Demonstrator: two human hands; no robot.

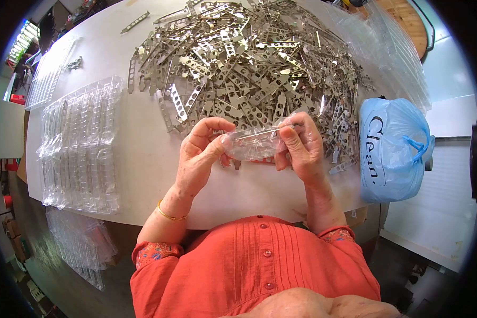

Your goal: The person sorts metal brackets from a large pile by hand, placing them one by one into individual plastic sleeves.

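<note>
Between my two hands, a small clear plastic bag (253,146) is stretched, with a thin metal strip showing along its upper edge. My left hand (201,153) pinches the bag's left end between thumb and fingers. At the right end, my right hand (302,146) grips the bag, its thumb over the film. Just beyond the hands lies a large heap of flat metal brackets (249,74) with round holes, its near edge partly hidden by the hands and bag.
Clear plastic trays (82,146) lie on the left of the white table (222,204), with another tray (50,71) behind them. A blue plastic bag (392,151) stands at the right edge. Clear plastic sheets (392,53) lie at the back right.
</note>
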